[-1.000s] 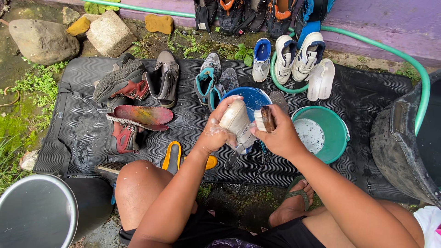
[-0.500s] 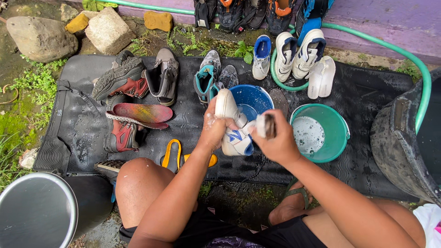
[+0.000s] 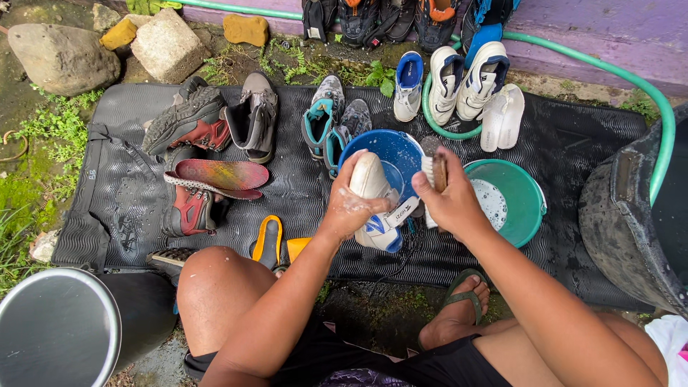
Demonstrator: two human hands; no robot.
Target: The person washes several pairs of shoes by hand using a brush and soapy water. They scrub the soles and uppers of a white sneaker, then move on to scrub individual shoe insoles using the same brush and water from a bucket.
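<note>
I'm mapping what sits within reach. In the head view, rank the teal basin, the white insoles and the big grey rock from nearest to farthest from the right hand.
From the right hand, which grips a brush:
1. Teal basin, just to its right.
2. White insoles, beyond the basin on the mat.
3. Big grey rock, far top left corner.

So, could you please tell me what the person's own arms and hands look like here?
Both arms are bare to the shoulder edge of the picture, with no sleeves, gloves, watch or rings visible. The left hand is wet and flecked with white soap foam across its fingers and wrist. The right hand looks wet too, with little foam.
</note>
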